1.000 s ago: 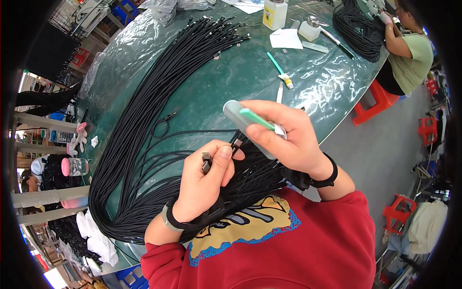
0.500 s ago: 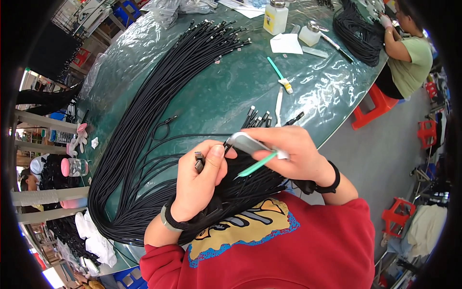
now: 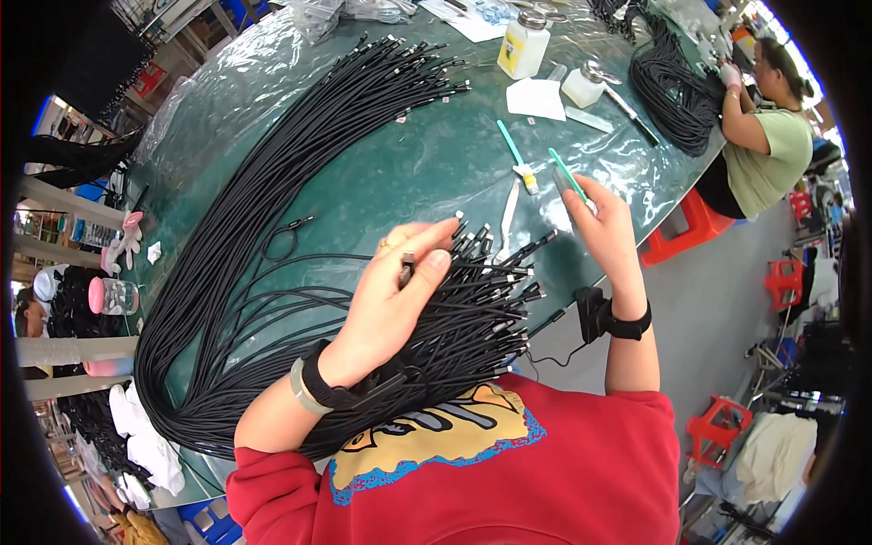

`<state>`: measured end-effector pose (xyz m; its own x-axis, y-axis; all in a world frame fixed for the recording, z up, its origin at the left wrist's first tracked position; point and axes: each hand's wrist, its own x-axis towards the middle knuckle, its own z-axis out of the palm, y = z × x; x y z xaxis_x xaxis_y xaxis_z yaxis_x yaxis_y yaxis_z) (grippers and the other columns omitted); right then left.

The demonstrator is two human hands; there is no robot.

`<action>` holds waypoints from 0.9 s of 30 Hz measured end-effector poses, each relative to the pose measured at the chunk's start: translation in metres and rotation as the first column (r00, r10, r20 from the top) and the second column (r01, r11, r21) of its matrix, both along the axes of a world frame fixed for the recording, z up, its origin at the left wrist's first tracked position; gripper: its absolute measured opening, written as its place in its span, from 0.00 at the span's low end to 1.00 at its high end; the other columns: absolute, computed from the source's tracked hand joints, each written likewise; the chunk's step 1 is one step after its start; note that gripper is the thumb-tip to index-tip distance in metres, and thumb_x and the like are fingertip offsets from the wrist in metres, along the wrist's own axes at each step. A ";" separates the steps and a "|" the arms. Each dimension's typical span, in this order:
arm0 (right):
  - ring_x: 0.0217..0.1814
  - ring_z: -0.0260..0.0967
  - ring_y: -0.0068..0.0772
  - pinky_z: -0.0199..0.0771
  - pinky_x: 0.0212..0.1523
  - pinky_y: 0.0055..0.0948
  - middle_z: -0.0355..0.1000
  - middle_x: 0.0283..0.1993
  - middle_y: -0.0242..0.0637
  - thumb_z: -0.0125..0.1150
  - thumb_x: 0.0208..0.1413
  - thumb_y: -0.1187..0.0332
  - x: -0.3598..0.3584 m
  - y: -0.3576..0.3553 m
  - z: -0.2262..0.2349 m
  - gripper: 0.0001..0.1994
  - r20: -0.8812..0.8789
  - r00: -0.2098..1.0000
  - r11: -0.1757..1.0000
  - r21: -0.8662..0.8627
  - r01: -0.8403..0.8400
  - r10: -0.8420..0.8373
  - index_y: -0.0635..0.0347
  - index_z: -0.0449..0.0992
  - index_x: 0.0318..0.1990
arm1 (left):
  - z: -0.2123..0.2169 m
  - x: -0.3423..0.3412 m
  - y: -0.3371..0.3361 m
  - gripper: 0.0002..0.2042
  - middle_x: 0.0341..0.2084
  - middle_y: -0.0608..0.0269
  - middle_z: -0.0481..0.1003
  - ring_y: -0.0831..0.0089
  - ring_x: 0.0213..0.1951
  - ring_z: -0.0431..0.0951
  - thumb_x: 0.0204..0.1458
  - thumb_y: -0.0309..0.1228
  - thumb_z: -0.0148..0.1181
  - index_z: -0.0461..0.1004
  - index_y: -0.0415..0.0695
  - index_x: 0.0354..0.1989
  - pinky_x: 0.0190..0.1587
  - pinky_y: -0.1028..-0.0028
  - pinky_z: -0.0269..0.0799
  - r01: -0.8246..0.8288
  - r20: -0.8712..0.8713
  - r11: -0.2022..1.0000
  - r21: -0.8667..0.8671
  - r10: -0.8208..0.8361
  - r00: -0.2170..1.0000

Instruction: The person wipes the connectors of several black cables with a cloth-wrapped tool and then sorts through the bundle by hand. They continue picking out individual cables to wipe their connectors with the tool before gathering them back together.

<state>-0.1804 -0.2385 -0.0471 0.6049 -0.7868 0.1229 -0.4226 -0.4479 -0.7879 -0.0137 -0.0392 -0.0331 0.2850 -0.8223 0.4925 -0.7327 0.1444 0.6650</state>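
A bundle of black cables (image 3: 245, 236) with metal plugs curves across the green table. Over its near end my left hand (image 3: 386, 295) is closed on a cable plug (image 3: 407, 265), its metal end showing between thumb and fingers. My right hand (image 3: 604, 227) is raised to the right, apart from the cables. It grips a thin green stick (image 3: 565, 173) and a clear, flat strip beside it. Many loose cable plugs (image 3: 509, 291) fan out between my two hands. Nearby on the table lie another green stick (image 3: 507, 143) with a yellow-and-white end and a white stick (image 3: 509, 218).
Farther back stand a white bottle (image 3: 523, 45) with a yellow label and a squat bottle (image 3: 584, 84), beside white paper (image 3: 536, 98) and a marker pen (image 3: 633, 118). Another person (image 3: 772, 136) handles a black cable coil (image 3: 672, 86). A red stool (image 3: 681, 232) stands by the table edge.
My hands have moved apart. My right hand has gone right and away with the green stick and clear strip; my left hand has turned, still holding a plug.
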 end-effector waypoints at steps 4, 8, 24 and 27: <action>0.31 0.66 0.24 0.64 0.34 0.23 0.70 0.30 0.37 0.51 0.52 0.67 0.000 -0.013 -0.010 0.13 -0.130 0.991 0.998 -0.063 0.000 -0.008 0.68 0.71 0.39 | 0.014 -0.008 0.015 0.13 0.20 0.71 0.62 0.83 0.24 0.59 0.54 0.33 0.45 0.66 0.36 0.43 0.27 0.82 0.57 0.334 -0.974 0.933 0.133 0.061 0.216; 0.25 0.64 0.27 0.63 0.29 0.26 0.65 0.20 0.35 0.46 0.55 0.63 -0.002 -0.019 -0.020 0.15 -0.162 0.977 0.882 -0.469 0.049 -0.141 0.69 0.71 0.33 | 0.006 -0.016 0.014 0.14 0.20 0.71 0.60 0.84 0.20 0.56 0.54 0.32 0.46 0.65 0.35 0.44 0.21 0.84 0.52 0.126 -0.997 0.990 0.058 0.050 0.067; 0.21 0.56 0.16 0.57 0.21 0.17 0.63 0.20 0.28 0.40 0.58 0.58 0.035 0.061 0.032 0.19 0.571 0.767 0.597 0.516 -0.614 0.293 0.65 0.70 0.26 | 0.033 -0.021 0.041 0.13 0.12 0.75 0.55 0.88 0.14 0.48 0.55 0.30 0.44 0.65 0.33 0.43 0.15 0.86 0.42 0.178 -0.907 0.976 0.125 0.040 0.420; 0.24 0.64 0.26 0.63 0.26 0.25 0.68 0.23 0.35 0.45 0.54 0.61 0.031 0.032 0.024 0.15 0.249 0.964 0.985 0.112 -0.128 0.097 0.66 0.70 0.27 | 0.034 -0.019 0.043 0.13 0.12 0.75 0.55 0.89 0.13 0.48 0.55 0.31 0.44 0.65 0.32 0.42 0.15 0.85 0.42 0.229 -0.931 0.967 0.108 0.017 0.365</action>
